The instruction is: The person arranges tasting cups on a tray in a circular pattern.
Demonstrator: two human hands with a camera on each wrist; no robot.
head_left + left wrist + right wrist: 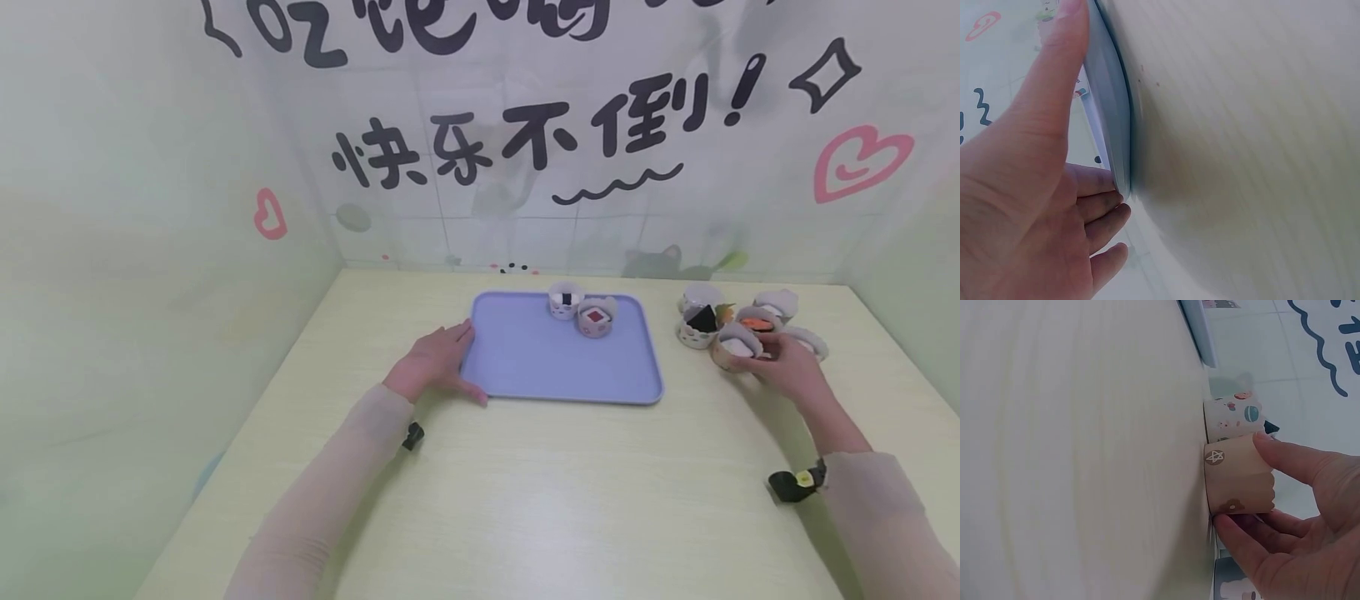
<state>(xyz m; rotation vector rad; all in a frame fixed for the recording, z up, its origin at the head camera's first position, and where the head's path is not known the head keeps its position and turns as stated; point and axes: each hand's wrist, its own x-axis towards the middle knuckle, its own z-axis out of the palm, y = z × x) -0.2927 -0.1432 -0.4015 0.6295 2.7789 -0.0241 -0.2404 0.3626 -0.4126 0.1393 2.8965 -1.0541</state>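
Note:
A light-blue tray (pixel 555 362) lies on the table. My left hand (pixel 433 364) rests along its left edge, thumb at the near corner and fingers extended; the left wrist view has the same hand (pixel 1035 169) against the tray's side (pixel 1113 106). Over on the right, my right hand (pixel 793 367) pinches a tan paper cup (pixel 737 348) with white content. From the right wrist, the cup (pixel 1238 478) shows a star print, held between thumb and fingers, its base at the tabletop. Two small cups, one with a dark strip (pixel 565 302) and one with a red square (pixel 596 319), stand on the tray.
Around the held cup stand several more paper cups, including one with a black triangular piece (pixel 697 329) and one with an orange topping (pixel 756 322). A printed wall sheet (pixel 510 225) hangs behind the table (pixel 540 483).

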